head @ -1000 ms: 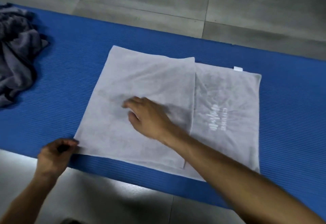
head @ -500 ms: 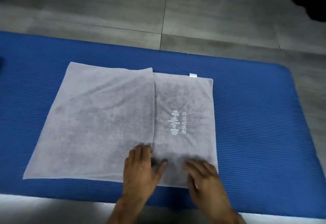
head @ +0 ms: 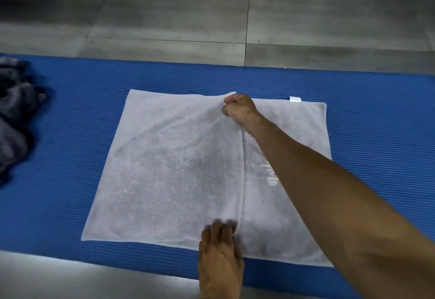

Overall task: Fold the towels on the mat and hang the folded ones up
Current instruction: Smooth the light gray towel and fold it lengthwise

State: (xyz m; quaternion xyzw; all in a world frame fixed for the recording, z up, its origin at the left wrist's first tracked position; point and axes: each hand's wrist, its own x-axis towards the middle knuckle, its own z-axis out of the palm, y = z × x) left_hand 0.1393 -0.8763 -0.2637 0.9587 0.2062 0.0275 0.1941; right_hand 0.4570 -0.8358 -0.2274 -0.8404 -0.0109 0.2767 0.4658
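From the head camera, a light grey towel (head: 169,169) lies spread on a blue ribbed mat (head: 376,134), which runs across the picture on a floor of grey tiles (head: 164,16). The towel's left part is folded over toward the middle, and the edge of that flap runs as a raised seam from the far side to the near side, a little right of the towel's centre. To the right of the seam the lower layer lies bare, with a small white tag (head: 295,99) sticking out from its far edge and a white printed mark (head: 270,174) that the forearm mostly hides. The right hand (head: 239,109) reaches across to the far end of the seam; its fingers are curled in and pinch the flap's far corner, which is lifted slightly off the layer beneath. The left hand (head: 220,244) lies at the near end of the same seam, close to the mat's near edge, with its fingers laid on the cloth; it is blurred, so I cannot tell whether they press flat or pinch the edge. At the far left edge of the picture, a crumpled dark grey towel (head: 14,115) sits in a heap on the mat, well apart from the spread one.
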